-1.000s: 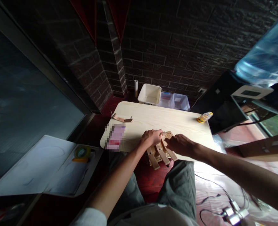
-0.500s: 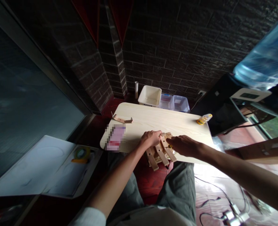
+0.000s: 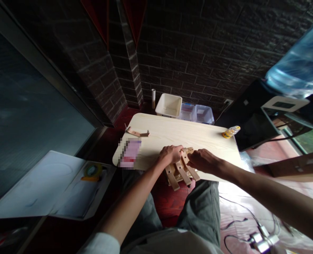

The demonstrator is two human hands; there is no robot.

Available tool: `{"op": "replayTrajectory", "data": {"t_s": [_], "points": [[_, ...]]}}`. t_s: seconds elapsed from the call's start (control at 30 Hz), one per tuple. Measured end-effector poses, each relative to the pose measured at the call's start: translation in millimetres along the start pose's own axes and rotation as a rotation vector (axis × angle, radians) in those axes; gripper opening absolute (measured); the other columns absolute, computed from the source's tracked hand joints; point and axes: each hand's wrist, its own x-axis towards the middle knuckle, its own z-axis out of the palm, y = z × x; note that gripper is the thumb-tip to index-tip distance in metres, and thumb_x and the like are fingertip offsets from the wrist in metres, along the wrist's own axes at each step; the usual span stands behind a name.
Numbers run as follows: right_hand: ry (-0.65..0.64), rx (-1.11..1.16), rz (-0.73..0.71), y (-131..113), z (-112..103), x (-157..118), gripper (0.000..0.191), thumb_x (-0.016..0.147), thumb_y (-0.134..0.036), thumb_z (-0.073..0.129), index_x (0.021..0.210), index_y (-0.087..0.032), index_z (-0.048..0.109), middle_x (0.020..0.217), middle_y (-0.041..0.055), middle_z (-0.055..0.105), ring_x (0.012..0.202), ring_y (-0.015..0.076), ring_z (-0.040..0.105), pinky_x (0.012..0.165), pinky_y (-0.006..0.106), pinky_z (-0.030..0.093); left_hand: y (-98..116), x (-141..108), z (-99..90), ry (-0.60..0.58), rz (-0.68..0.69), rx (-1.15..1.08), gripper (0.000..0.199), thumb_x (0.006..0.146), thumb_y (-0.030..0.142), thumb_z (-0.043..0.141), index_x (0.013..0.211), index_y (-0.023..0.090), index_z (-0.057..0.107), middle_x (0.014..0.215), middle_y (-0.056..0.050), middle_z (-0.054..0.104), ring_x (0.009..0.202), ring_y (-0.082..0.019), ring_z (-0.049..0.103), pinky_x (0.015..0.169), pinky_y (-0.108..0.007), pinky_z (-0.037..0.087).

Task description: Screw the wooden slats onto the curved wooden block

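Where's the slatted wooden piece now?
Head view, just right of centre: the slatted wooden piece is at the near edge of the table, in the left hand.

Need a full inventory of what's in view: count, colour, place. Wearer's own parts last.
table: one, pale wood, centre
slatted wooden assembly: one, light tan, table's near edge
curved wooden piece: one, tan, table's left end
pixelated item: one, pinkish, table's left end
container: one, clear and yellow, table's far right
cream bin: one, cream, beyond table
clear bins: two, bluish-clear, right of cream bin
tube: one, whitish, left of cream bin
open case: one, white, left of table
water jug: one, blue, upper right
cardboard box: one, brown, right
trousers: one pair, grey-green, below table
left hand: one, bare, gripping assembly
right hand: one, bare, at assembly's right; contents hidden
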Motion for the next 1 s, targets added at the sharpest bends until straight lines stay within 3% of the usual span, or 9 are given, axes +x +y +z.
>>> {"op": "replayTrajectory", "data": {"t_s": [0.13,0.23,0.37,0.6,0.87,1.0], "points": [[-0.062,0.045,0.052,3,-6,-1,0.024,0.092,-0.028,0.052,0.085,-0.011,0.067,0.071,0.0116,0.068,0.061,0.0187,0.065,0.049,0.027,0.034,2,-3,-3.4,-0.012,-0.018,-0.008,0.034,0.091,0.048,0.038,0.116,0.036,0.058,0.113,-0.005,0.069,0.097,-0.026,0.066,0.080,-0.036,0.049],[-0.060,0.021,0.048,5,-4,-4,0.024,0.091,-0.031,0.055,0.097,-0.011,0.066,0.077,0.0123,0.070,0.067,0.0200,0.067,0.052,0.026,0.038,3,-4,-4.5,-0.003,-0.003,-0.005,0.034,0.091,0.047,0.038,0.116,0.036,0.058,0.113,-0.005,0.069,0.097,-0.026,0.066,0.081,-0.035,0.048],[-0.047,-0.022,-0.010,4,5,-4,0.022,0.091,-0.023,0.054,0.110,-0.014,0.061,0.091,0.0121,0.071,0.077,0.0197,0.067,0.059,0.025,0.042,1,-5,-3.1,-0.002,-0.016,-0.002,0.034,0.091,0.046,0.037,0.116,0.037,0.058,0.113,-0.004,0.069,0.098,-0.026,0.065,0.081,-0.036,0.048],[-0.021,0.019,-0.049,-1,21,0,0.023,0.092,-0.013,0.045,0.107,-0.013,0.062,0.090,0.0123,0.070,0.075,0.0190,0.065,0.064,0.028,0.044,0,-3,-0.2,0.006,0.001,0.004,0.037,0.090,0.048,0.037,0.120,0.038,0.057,0.114,-0.005,0.068,0.098,-0.027,0.065,0.082,-0.037,0.048],[-0.036,0.110,0.101,-4,0,-1,0.022,0.090,-0.024,0.052,0.098,-0.010,0.067,0.083,0.0121,0.071,0.071,0.0205,0.067,0.055,0.026,0.044,2,-3,-1.9,0.002,-0.006,0.008,0.037,0.091,0.050,0.036,0.119,0.038,0.058,0.113,-0.005,0.069,0.097,-0.027,0.066,0.081,-0.037,0.049],[-0.111,0.102,0.079,-1,-4,2,0.023,0.090,-0.029,0.054,0.091,-0.010,0.068,0.076,0.0118,0.071,0.066,0.0204,0.067,0.053,0.025,0.044,2,-5,-2.1,0.021,-0.003,0.006,0.034,0.091,0.047,0.037,0.117,0.038,0.058,0.112,-0.005,0.069,0.097,-0.026,0.066,0.080,-0.036,0.049]]}}
